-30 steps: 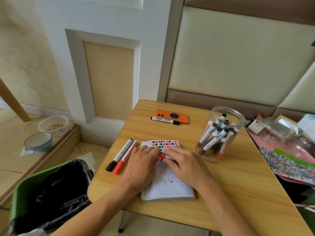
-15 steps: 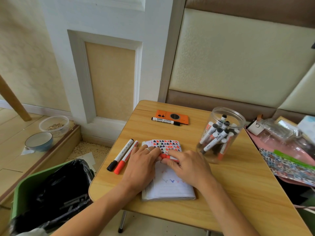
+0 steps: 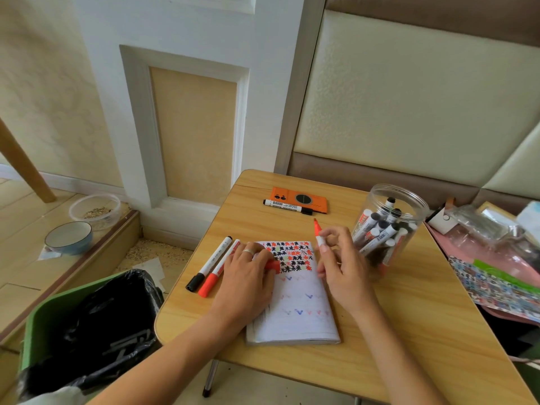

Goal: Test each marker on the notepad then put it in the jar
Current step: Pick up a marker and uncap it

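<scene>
Marker (image 3: pixel 318 235) in right hand (image 3: pixel 342 267), beside jar (image 3: pixel 391 226) rim

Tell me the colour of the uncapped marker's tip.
Red-orange; the head view shows the marker in the right hand, tip pointing up.

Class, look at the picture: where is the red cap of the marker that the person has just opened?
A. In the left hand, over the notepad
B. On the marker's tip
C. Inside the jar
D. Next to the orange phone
A: the left hand holds the red cap over the notepad, while the right hand holds the uncapped red marker with its tip bare.
</scene>
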The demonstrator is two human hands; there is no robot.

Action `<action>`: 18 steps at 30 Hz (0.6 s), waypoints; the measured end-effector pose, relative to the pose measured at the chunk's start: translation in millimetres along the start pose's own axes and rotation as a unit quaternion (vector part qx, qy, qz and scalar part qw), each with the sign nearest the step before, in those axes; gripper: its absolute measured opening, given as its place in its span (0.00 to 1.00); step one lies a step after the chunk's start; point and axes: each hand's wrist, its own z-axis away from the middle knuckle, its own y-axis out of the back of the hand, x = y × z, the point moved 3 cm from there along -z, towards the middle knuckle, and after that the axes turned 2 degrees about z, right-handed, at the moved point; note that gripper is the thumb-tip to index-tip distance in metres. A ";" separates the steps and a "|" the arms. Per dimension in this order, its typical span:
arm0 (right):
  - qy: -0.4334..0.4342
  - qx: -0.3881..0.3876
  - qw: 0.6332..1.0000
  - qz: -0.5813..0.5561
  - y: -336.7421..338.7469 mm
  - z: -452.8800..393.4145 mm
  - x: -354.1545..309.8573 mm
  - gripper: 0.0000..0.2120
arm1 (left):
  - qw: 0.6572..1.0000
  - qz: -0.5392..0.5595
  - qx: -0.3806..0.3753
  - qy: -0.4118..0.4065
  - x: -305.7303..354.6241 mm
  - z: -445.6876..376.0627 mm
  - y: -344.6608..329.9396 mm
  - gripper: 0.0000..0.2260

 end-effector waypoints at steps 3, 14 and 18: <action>-0.085 0.003 0.980 -0.182 -2.2 -1.0 -0.5 0.13 | 1.000 0.008 -0.029 0.000 0.9 -2.3 0.2 0.15; -0.166 -0.041 0.939 -0.298 -24.5 6.3 -12.7 0.04 | 0.993 0.075 -0.090 0.018 -6.9 -7.5 -0.9 0.22; -0.183 -0.064 0.945 -0.263 -38.6 10.8 -18.8 0.05 | 0.992 0.101 -0.080 0.019 -8.6 -8.5 2.7 0.19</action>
